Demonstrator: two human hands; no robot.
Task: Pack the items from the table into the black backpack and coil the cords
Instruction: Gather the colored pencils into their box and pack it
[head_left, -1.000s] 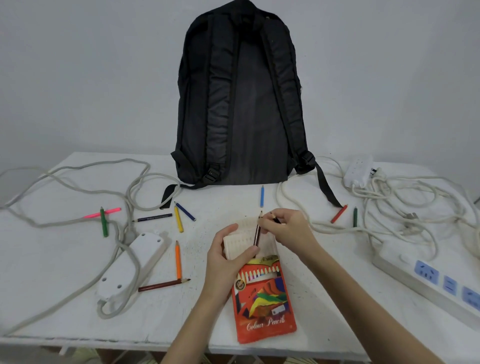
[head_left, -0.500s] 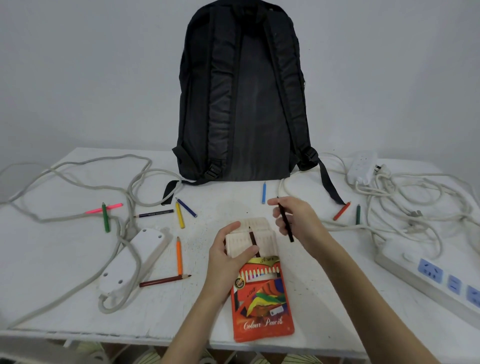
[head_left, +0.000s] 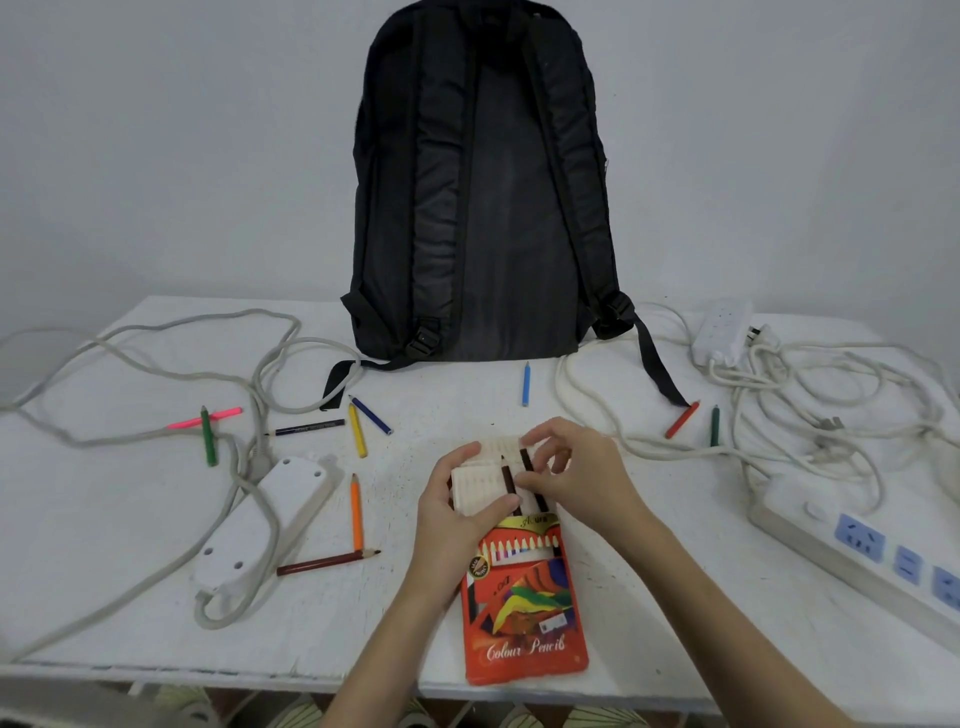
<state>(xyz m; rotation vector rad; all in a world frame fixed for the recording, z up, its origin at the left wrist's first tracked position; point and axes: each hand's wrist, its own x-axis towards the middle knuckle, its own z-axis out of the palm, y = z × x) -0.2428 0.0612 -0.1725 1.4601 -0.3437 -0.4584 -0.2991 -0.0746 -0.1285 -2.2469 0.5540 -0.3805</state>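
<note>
Black pencil (head_left: 532, 478) now lies in the tray (head_left: 480, 480), in the slot beside the brown pencil (head_left: 508, 480); half a second ago I held it in the air above the tray, so the second pencil has gone in. My right hand (head_left: 576, 475) rests over it, thumb and forefinger curled down on the shaft, seating it. Whether they pinch it or only press it I cannot tell. My left hand (head_left: 457, 512) grips the tray's left edge, thumb across its face, fingers curled round the side, steadying it where it sticks out of the box (head_left: 524, 603).

Two pencils in, many out. Loose on the table (head_left: 130, 571): orange (head_left: 356, 512) and maroon (head_left: 327, 562) to my left near the white strip (head_left: 265, 519); yellow (head_left: 357, 431), two dark blue, green (head_left: 208, 436) and pink (head_left: 205, 418) further left; light blue (head_left: 526, 384) ahead; red (head_left: 682, 419) and dark green (head_left: 715, 426) to the right.

Backpack (head_left: 483, 182) stands upright at the table's far edge, straps facing me; I cannot see an opening from here. Cords (head_left: 156, 338) sprawl uncoiled on both sides.

Judgement: early in the task. Next pencil likely the orange or light blue, both near.
</note>
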